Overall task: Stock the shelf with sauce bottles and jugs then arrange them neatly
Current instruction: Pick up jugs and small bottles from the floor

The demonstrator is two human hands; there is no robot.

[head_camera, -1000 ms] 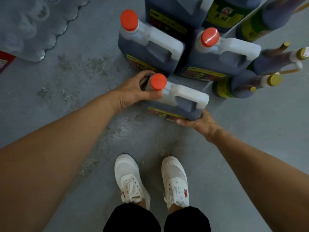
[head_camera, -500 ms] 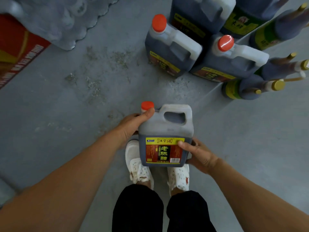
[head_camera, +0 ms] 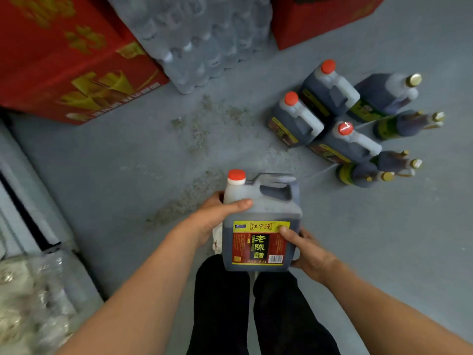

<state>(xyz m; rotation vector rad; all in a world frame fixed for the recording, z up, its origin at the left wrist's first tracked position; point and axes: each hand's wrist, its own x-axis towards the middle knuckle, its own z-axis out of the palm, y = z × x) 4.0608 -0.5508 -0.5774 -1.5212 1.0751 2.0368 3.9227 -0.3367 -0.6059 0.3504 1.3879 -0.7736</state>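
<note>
From my head camera I look down at a dark plastic vinegar jug with a red screw cap and a red-and-yellow label [head_camera: 261, 226], which I hold upright in the air in front of my black trousers [head_camera: 256, 311]. My left hand [head_camera: 216, 216] grips its upper left shoulder just below the cap, the thumb laid across the front face and the other fingers wrapped behind, out of sight. My right hand [head_camera: 308, 252] clamps the lower right corner, thumb pressed on the yellow band of the label and the fingers curled round the far side. Beyond my right fingers, well apart from them on the grey concrete floor [head_camera: 153, 155], three more dark red-capped jugs [head_camera: 330, 116] stand touching one another, and just right of those is a cluster of dark gold-capped bottles with green labels [head_camera: 391, 139]. Far ahead of my left fingers sits a large red cardboard carton with gold print [head_camera: 64, 60], and beside it a shrink-wrapped pack of clear water bottles [head_camera: 204, 39]. Another red carton [head_camera: 320, 19] lies ahead near the top edge. To the left of my left arm runs a pale grey shelf edge [head_camera: 33, 201], blurred.
</note>
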